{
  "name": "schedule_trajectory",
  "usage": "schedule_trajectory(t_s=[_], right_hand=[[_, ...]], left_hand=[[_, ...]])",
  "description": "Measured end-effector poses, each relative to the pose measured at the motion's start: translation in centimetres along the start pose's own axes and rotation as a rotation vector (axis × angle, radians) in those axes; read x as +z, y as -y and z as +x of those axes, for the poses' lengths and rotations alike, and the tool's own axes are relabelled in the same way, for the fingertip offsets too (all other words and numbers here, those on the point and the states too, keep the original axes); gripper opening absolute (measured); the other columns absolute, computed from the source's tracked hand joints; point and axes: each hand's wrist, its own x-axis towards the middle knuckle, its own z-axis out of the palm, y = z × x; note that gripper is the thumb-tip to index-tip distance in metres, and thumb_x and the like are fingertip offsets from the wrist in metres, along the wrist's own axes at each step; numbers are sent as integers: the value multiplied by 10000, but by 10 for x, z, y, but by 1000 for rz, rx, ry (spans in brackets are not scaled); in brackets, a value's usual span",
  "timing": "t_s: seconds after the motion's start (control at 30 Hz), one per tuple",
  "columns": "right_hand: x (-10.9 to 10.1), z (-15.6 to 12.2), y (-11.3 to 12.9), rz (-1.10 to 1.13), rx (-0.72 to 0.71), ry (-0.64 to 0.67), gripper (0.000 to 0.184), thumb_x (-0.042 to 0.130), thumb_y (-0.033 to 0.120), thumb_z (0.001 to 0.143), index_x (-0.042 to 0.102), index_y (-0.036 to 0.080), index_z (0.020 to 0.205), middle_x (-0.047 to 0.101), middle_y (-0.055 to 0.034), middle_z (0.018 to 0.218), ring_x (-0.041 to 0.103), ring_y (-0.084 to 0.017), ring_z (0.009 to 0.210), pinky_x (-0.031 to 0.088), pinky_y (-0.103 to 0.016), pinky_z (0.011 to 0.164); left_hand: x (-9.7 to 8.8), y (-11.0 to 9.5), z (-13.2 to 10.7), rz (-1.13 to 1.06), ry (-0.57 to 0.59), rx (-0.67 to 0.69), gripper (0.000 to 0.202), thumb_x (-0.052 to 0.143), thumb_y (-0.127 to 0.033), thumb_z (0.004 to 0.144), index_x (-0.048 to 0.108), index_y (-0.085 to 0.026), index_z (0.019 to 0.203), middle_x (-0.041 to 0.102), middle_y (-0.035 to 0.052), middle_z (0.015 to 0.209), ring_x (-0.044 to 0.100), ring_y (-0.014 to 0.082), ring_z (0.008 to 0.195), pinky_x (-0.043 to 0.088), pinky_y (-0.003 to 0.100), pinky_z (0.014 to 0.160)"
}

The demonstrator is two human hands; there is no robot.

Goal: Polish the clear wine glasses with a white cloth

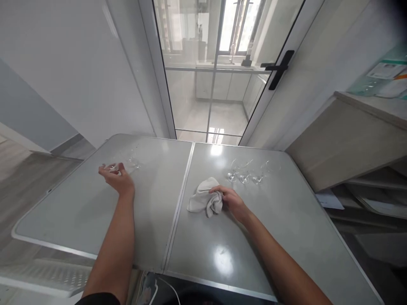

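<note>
Fingers (216, 189) of the right hand (234, 203) are closed on a white cloth (199, 198), soft and crumpled, spread loosely at its left and bunched into twisted folds beside the hand. It lies on the glossy pale-grey surface (152, 203), just right of the metal seam (182, 192). At far left, the left hand (118, 180) curls its fingers, partly closed, around a clear glass (111, 167). Three transparent glasses (244, 178) stand in a row beyond the right hand.

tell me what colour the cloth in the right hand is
The cloth is white to pale grey, in the head view.
</note>
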Motion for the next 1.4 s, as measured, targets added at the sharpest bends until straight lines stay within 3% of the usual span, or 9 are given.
schedule_trajectory(t_s=[0.2,0.3,0.47,0.6,0.77,0.87,1.1,1.27,1.4], right_hand=[[-4,-3,-3,-167,-52,-259,456,687,435,900,725,210,1295,748,-60,1001,657,-232,917,520,-346,818],[-8,-10,8,-270,-112,-335,475,576,422,978,651,239,1409,728,-44,952,649,-213,835,529,-348,779],[-12,-24,25,-603,-405,-532,317,510,353,1016,732,247,1217,701,-61,927,613,-211,779,498,-352,759],[-16,-20,27,-551,-260,-780,255,525,390,1015,728,241,1059,513,25,646,391,-145,534,367,-283,556],[-19,-12,29,39,-44,-634,419,704,528,903,651,238,1202,607,21,706,503,-140,546,432,-257,524],[-13,-14,27,159,-80,-553,648,842,467,796,558,276,1346,688,7,820,606,-162,643,525,-282,624],[-4,-30,10,-271,-270,-154,641,589,493,983,391,268,1549,664,-5,775,642,-221,734,561,-402,790],[-5,-30,14,-845,-454,277,742,616,357,942,336,249,1620,634,-171,1412,559,-351,1342,421,-571,1121],[-4,-28,21,-537,-230,268,797,593,325,952,237,295,1665,657,-126,1399,683,-271,1132,537,-436,975]], left_hand=[[3,-51,-27,-144,81,181,666,667,-374,948,357,-98,1469,613,134,1201,647,205,999,539,328,862],[9,-91,-73,-228,308,249,630,726,-420,902,462,-134,1396,649,124,1168,671,211,1005,552,346,913],[0,-141,-157,-411,778,440,569,754,-445,897,526,-202,1358,716,60,1025,692,155,765,585,289,741],[-14,-153,-187,-531,1009,613,569,714,-458,938,489,-244,1415,728,23,964,627,102,580,560,244,608],[-14,-149,-190,-538,1040,1003,680,734,-486,916,467,-213,1479,758,60,955,706,163,653,575,275,620],[-9,-145,-187,-474,965,1043,697,729,-498,917,465,-225,1502,769,62,936,734,186,691,574,281,635],[-6,-140,-183,-394,941,1066,644,696,-503,942,495,-215,1482,778,77,960,736,190,697,557,289,633],[-11,-144,-181,-446,1029,1192,506,650,-439,987,547,-227,1434,780,77,1047,724,156,706,530,271,615],[-8,-140,-175,-347,1051,1209,376,607,-397,1013,623,-263,1364,778,72,1047,713,144,720,499,265,618]])
